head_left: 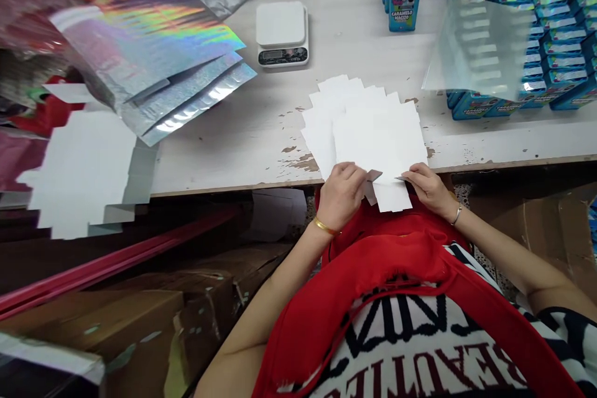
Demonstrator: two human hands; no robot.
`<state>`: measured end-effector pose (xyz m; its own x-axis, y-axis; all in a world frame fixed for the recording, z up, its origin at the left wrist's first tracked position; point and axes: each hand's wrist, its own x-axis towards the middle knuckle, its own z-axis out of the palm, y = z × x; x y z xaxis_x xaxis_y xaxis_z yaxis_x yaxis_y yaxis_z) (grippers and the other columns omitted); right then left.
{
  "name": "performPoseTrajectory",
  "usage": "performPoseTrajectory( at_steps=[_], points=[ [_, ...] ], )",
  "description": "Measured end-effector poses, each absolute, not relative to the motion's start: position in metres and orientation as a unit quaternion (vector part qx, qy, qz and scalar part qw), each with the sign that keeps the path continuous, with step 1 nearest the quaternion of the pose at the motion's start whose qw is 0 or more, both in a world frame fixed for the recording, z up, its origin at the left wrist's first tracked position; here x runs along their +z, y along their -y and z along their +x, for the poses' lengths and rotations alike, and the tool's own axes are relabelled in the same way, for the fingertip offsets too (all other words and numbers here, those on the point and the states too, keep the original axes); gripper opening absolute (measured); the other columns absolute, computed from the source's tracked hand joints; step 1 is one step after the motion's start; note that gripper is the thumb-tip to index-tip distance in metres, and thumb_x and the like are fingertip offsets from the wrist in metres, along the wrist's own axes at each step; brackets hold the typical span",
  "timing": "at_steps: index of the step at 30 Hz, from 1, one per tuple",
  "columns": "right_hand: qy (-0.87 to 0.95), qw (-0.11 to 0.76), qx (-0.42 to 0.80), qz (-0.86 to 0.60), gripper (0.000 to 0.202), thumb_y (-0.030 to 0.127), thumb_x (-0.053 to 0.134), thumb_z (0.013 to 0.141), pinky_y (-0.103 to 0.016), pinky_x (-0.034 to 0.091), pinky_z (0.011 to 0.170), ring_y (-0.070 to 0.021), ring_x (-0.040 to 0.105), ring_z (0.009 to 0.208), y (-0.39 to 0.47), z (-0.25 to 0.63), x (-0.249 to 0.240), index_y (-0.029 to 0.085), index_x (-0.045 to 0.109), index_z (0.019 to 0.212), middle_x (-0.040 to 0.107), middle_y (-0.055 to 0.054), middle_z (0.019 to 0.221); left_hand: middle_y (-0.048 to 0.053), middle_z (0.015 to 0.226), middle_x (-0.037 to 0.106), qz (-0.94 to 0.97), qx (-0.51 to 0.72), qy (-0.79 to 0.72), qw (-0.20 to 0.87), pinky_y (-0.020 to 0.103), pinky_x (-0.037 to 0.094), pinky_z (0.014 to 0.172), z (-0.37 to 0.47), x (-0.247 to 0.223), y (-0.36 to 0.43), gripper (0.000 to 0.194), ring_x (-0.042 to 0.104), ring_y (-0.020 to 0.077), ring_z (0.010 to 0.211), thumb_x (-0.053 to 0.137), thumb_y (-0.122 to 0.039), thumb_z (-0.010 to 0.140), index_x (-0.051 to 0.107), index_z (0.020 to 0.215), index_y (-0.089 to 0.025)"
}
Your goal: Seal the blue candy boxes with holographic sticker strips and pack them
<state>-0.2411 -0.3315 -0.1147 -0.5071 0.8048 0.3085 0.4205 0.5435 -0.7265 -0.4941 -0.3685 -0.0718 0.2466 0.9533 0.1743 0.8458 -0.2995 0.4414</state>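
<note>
Several flat white carton blanks (382, 130) lie fanned out at the front edge of the worktable, their plain sides up. My left hand (342, 194) is closed on a small flap of the top blank, which is bent upward. On the other side, my right hand (430, 188) pinches the opposite small flap between thumb and fingers. Between the hands, the blank's bottom flap (394, 197) hangs past the table edge over my red apron (368, 261). Parts of the lower blanks are hidden.
A small white digital scale (282, 34) stands behind the blanks. Silver holographic pouches (172, 56) and more white blanks (88, 161) are at left. Rows of blue candy boxes (559, 62) stand at right, with a translucent plastic sheet (480, 46) over some. Cardboard boxes (116, 323) sit below.
</note>
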Motion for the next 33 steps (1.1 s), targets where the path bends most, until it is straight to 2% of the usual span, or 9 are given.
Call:
performPoseTrajectory(
  at_steps=[5, 10, 14, 18, 21, 25, 26, 30, 33],
  points=[
    [0.881, 0.280, 0.181, -0.337, 0.035, 0.021, 0.036, 0.102, -0.035, 0.053, 0.077, -0.0209, 0.056, 0.083, 0.310, -0.246, -0.124, 0.021, 0.062, 0.126, 0.061, -0.009, 0.091, 0.010, 0.084, 0.062, 0.819, 0.092, -0.558, 0.096, 0.037, 0.048, 0.073, -0.483, -0.068, 0.347, 0.036, 0.055, 0.0259, 0.090, 0.039, -0.037, 0.102, 0.066, 0.087, -0.019],
    [0.924, 0.225, 0.120, -0.286, 0.037, 0.018, 0.033, 0.102, -0.035, 0.051, 0.074, -0.0212, 0.057, 0.084, 0.291, -0.241, -0.128, 0.019, 0.061, 0.126, 0.064, -0.011, 0.097, 0.010, 0.084, 0.062, 0.815, 0.064, -0.570, 0.081, 0.034, 0.043, 0.064, -0.475, -0.085, 0.334, 0.037, 0.055, 0.0242, 0.085, 0.042, -0.038, 0.102, 0.068, 0.085, -0.019],
    [0.960, 0.174, 0.088, -0.200, 0.043, 0.014, 0.036, 0.098, -0.038, 0.052, 0.075, -0.0224, 0.058, 0.088, 0.285, -0.225, -0.128, 0.017, 0.053, 0.138, 0.065, -0.015, 0.118, 0.010, 0.085, 0.065, 0.810, 0.038, -0.578, 0.096, 0.034, 0.041, 0.064, -0.469, -0.083, 0.327, 0.032, 0.056, 0.0250, 0.086, 0.042, -0.029, 0.101, 0.068, 0.085, -0.018],
    [0.969, 0.157, 0.092, -0.167, 0.053, 0.025, 0.049, 0.096, -0.044, 0.054, 0.083, -0.0265, 0.060, 0.100, 0.287, -0.214, -0.131, 0.012, 0.042, 0.147, 0.056, -0.020, 0.139, 0.011, 0.089, 0.068, 0.793, 0.027, -0.600, 0.102, 0.036, 0.040, 0.070, -0.468, -0.075, 0.321, 0.028, 0.057, 0.0258, 0.087, 0.039, -0.024, 0.101, 0.066, 0.101, -0.015],
    [0.957, 0.179, 0.100, -0.204, 0.047, 0.026, 0.046, 0.099, -0.043, 0.055, 0.085, -0.0260, 0.061, 0.105, 0.290, -0.217, -0.139, 0.014, 0.046, 0.145, 0.058, -0.019, 0.137, 0.012, 0.091, 0.069, 0.829, 0.017, -0.550, 0.097, 0.037, 0.039, 0.074, -0.475, -0.069, 0.321, 0.033, 0.058, 0.0248, 0.089, 0.036, -0.027, 0.102, 0.067, 0.099, -0.015],
    [0.933, 0.240, 0.103, -0.247, 0.039, 0.018, 0.041, 0.100, -0.041, 0.056, 0.083, -0.0241, 0.064, 0.105, 0.291, -0.230, -0.145, 0.016, 0.055, 0.136, 0.065, -0.017, 0.129, 0.012, 0.102, 0.070, 0.892, 0.044, -0.435, 0.116, 0.036, 0.039, 0.079, -0.488, -0.064, 0.324, 0.046, 0.058, 0.0256, 0.099, 0.051, -0.054, 0.094, 0.065, 0.117, -0.016],
    [0.928, 0.260, 0.101, -0.248, 0.038, 0.016, 0.041, 0.100, -0.041, 0.056, 0.083, -0.0238, 0.064, 0.105, 0.291, -0.234, -0.144, 0.016, 0.056, 0.135, 0.066, -0.016, 0.126, 0.013, 0.104, 0.070, 0.897, 0.045, -0.424, 0.121, 0.036, 0.038, 0.079, -0.490, -0.063, 0.325, 0.048, 0.059, 0.0258, 0.101, 0.052, -0.055, 0.093, 0.065, 0.119, -0.016],
    [0.893, 0.354, 0.086, -0.266, 0.046, 0.011, 0.041, 0.099, -0.040, 0.057, 0.090, -0.0232, 0.061, 0.117, 0.293, -0.249, -0.137, 0.016, 0.045, 0.145, 0.064, -0.016, 0.129, 0.011, 0.093, 0.072, 0.852, 0.001, -0.501, 0.148, 0.034, 0.037, 0.075, -0.482, -0.056, 0.318, 0.033, 0.063, 0.0227, 0.090, 0.040, -0.034, 0.100, 0.069, 0.099, -0.017],
    [0.869, 0.393, 0.069, -0.294, 0.056, 0.012, 0.043, 0.099, -0.042, 0.054, 0.099, -0.0250, 0.050, 0.134, 0.296, -0.257, -0.137, 0.017, 0.032, 0.153, 0.051, -0.019, 0.146, 0.010, 0.086, 0.072, 0.791, -0.031, -0.586, 0.176, 0.032, 0.039, 0.073, -0.468, -0.047, 0.308, 0.033, 0.065, 0.0227, 0.083, 0.041, -0.035, 0.100, 0.068, 0.094, -0.017]
  ],
)
